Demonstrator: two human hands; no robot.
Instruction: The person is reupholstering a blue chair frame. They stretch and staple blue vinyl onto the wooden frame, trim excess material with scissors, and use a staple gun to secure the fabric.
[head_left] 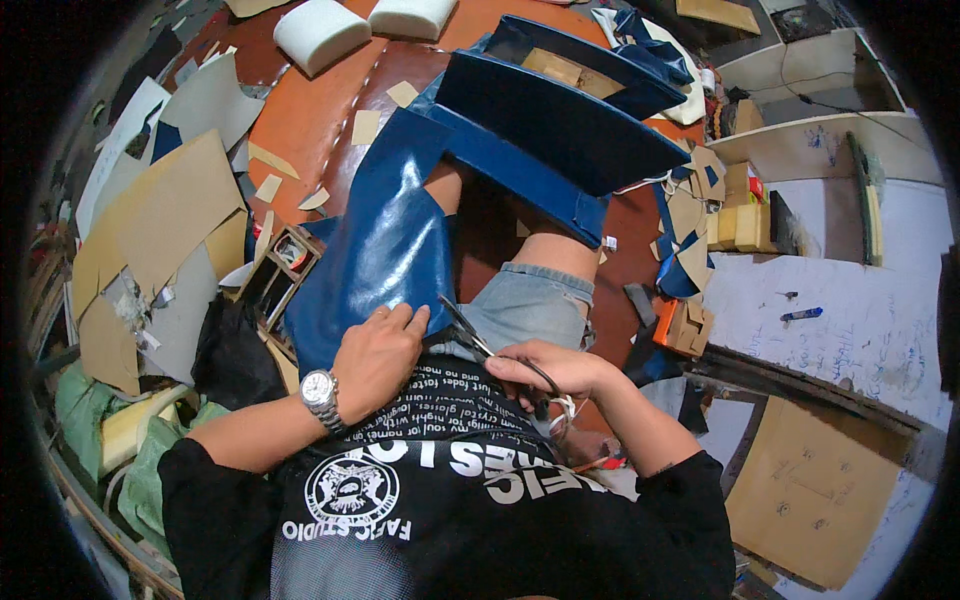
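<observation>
A glossy blue sheet [385, 235], leather-like, lies across my lap and runs up to a blue-covered boxy piece [560, 125] resting over my legs. Near the sheet's lower corner, my left hand [378, 360], a watch on its wrist, is closed on the edge with the fingers on top; the thumb is hidden. My right hand [545, 368] grips a pair of scissors [468, 328] by the handles. Their blades point up and left at the sheet's right edge, close to my left fingertips. Whether they touch the material I cannot tell.
Beige and grey board pieces [160, 215] pile up at the left beside a small wooden box [280, 265]. White foam blocks [322, 35] sit at the far side. On the right are a white work surface [830, 320] with a blue marker [802, 314] and a cardboard sheet [815, 490].
</observation>
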